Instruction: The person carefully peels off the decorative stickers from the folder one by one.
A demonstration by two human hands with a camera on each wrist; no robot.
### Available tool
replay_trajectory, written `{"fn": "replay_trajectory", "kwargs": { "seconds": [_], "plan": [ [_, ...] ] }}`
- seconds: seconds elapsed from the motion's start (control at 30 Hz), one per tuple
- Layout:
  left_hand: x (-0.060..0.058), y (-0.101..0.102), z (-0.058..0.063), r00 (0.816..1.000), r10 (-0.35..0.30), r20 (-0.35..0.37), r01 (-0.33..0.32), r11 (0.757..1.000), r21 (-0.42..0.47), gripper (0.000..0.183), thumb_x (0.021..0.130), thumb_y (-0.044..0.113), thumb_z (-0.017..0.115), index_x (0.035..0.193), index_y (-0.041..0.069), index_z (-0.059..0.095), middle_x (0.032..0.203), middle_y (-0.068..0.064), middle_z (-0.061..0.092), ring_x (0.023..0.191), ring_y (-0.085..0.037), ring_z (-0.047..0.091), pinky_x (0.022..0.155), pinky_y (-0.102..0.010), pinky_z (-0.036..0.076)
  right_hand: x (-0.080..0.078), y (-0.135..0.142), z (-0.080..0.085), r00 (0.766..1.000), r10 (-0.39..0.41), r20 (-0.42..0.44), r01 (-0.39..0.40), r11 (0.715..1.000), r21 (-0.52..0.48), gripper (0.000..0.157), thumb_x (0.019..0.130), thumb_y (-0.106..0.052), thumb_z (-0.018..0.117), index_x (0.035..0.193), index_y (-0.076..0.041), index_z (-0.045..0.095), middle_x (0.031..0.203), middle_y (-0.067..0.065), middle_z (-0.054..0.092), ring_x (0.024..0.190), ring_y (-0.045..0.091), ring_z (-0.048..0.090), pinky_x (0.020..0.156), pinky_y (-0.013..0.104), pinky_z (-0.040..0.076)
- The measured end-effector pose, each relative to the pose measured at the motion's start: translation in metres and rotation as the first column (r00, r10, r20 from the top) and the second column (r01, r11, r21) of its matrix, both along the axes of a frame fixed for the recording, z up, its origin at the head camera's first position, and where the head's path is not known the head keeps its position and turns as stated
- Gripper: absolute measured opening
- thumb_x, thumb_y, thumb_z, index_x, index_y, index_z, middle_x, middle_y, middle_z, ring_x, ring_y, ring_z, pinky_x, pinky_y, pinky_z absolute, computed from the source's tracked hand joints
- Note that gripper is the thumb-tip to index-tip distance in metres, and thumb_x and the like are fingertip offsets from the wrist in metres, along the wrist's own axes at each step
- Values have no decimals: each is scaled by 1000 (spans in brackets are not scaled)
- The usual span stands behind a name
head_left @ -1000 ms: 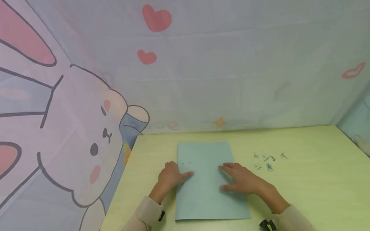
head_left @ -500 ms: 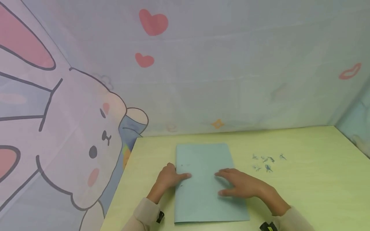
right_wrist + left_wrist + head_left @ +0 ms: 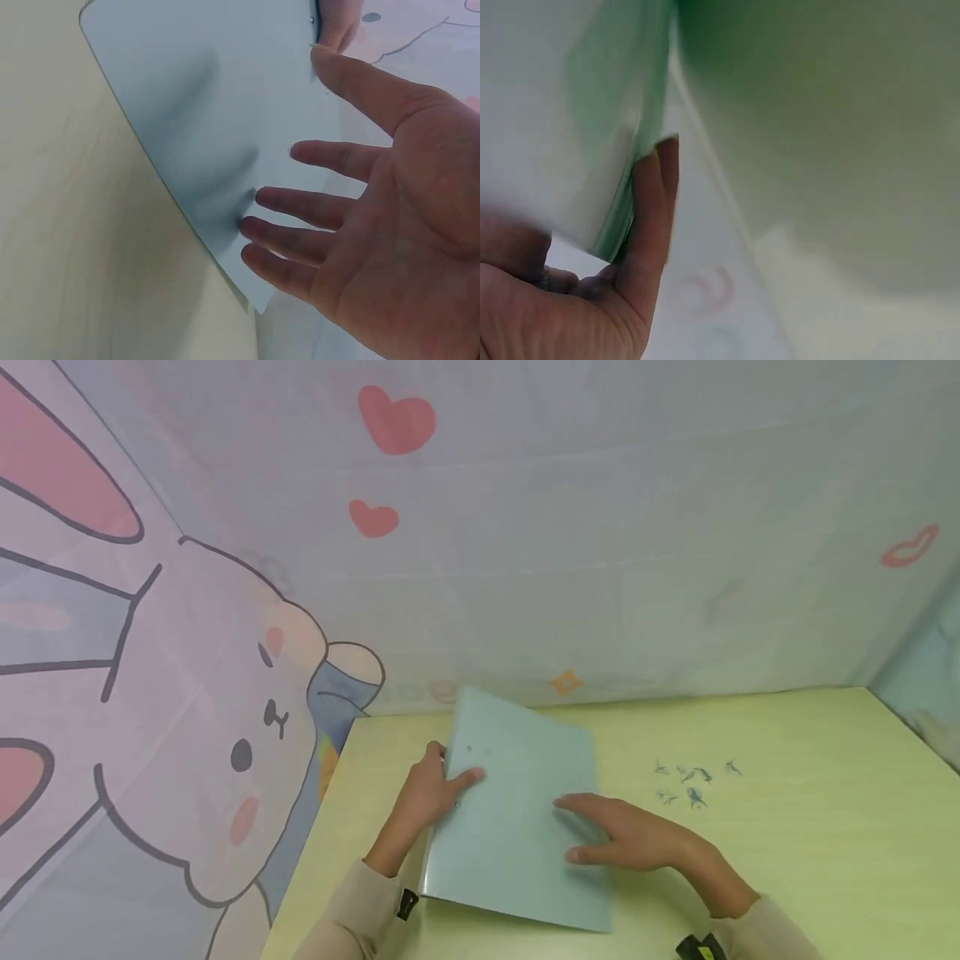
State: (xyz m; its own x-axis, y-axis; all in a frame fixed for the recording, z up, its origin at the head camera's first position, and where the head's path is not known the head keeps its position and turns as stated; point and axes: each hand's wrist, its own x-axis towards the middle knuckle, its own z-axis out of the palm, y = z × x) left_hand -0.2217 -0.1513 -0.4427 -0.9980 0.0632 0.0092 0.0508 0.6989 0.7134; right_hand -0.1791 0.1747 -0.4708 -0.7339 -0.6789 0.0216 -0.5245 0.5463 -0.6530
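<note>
A pale blue-green folder [image 3: 525, 852] with small metal rivets near its left edge is tilted, its left side raised off the table. My left hand [image 3: 423, 789] grips that raised edge, thumb on the cover and fingers round behind it. From below, the left wrist view shows the fingers of this left hand [image 3: 641, 247] against the folder's green edge [image 3: 619, 221]. Spread fingers on my right hand [image 3: 633, 835] point toward the cover's right half, and in the right wrist view their tips are right at the folder [image 3: 172, 97].
The folder is over a yellow-green table [image 3: 810, 860]. Several small blue bird-like figures [image 3: 696, 797] show on the tabletop to the right. Behind stands a pale cloth backdrop [image 3: 675, 568] with hearts, and a large cartoon rabbit [image 3: 225, 710] at left.
The left hand has lifted the folder's left edge up and leftward, so the folder went from lying flat to tilted. The right hand has shifted slightly left and down.
</note>
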Motion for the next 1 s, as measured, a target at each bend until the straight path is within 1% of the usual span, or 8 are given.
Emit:
{"fn": "replay_trajectory", "kwargs": {
  "seconds": [0.07, 0.17, 0.3, 0.37, 0.5, 0.6, 0.8, 1.0],
  "plan": [
    [0, 0, 9, 1000, -20, 9, 19, 999, 35, 63, 99, 40, 77, 133, -4, 48, 95, -19, 70, 73, -25, 69, 61, -41, 57, 0, 0, 0, 1000, 4, 3, -3, 1000, -22, 78, 102, -54, 67, 160, -7, 45, 164, 13, 45, 152, 39, 40, 119, 61, 34],
    [2, 1, 23, 995, -86, 42, 79, 984, 163, 61, 102, 34, 74, 142, -2, 46, 113, -23, 70, 81, -27, 73, 65, -43, 60, 0, 1, 1, 1000, 11, 7, -11, 999, -43, 80, 102, -53, 67, 162, -7, 42, 166, 12, 43, 153, 39, 38, 119, 60, 33],
    [6, 3, 37, 975, -193, 112, 142, 924, 355, 65, 104, 25, 70, 156, 3, 38, 139, -26, 61, 98, -31, 75, 75, -46, 63, -1, 3, 4, 1000, 11, 3, -11, 999, -53, 82, 102, -52, 68, 162, -4, 41, 166, 14, 41, 153, 39, 37, 119, 60, 34],
    [8, 5, 42, 962, -230, 146, 153, 899, 410, 67, 105, 23, 69, 160, 5, 36, 145, -25, 57, 104, -32, 73, 79, -46, 62, -2, 4, 5, 1000, 9, -6, -9, 998, -55, 81, 102, -52, 68, 162, -4, 41, 167, 14, 41, 154, 39, 37, 119, 60, 34],
    [12, 9, 49, 941, -290, 173, 181, 866, 466, 65, 106, 22, 67, 162, 8, 36, 148, -22, 55, 111, -33, 72, 84, -46, 62, -3, 8, 5, 1000, 5, -17, -6, 998, -69, 79, 103, -52, 67, 161, -4, 42, 166, 13, 42, 153, 39, 38, 119, 59, 34],
    [16, 12, 55, 933, -326, 153, 218, 849, 481, 65, 106, 22, 66, 163, 10, 36, 147, -22, 55, 112, -33, 72, 84, -47, 62, -5, 8, 5, 1000, 4, -29, -6, 995, -98, 77, 104, -49, 67, 160, -3, 44, 165, 13, 44, 150, 39, 42, 117, 58, 38],
    [25, 19, 72, 927, -363, 91, 269, 816, 511, 67, 106, 17, 67, 165, 17, 34, 146, -21, 58, 111, -35, 73, 84, -49, 62, -5, 10, 11, 1000, -31, 4, 31, 976, -218, 68, 105, -39, 69, 160, -7, 45, 162, 11, 48, 139, 38, 56, 108, 58, 48],
    [40, 28, 96, 925, -378, 40, 307, 806, 506, 71, 104, 22, 71, 165, 34, 35, 147, -10, 59, 113, -33, 73, 84, -50, 62, 0, 14, 25, 993, -91, 72, 110, 934, -339, 66, 105, -33, 69, 163, -16, 42, 165, 4, 44, 137, 36, 59, 108, 55, 50]
  ]
}}
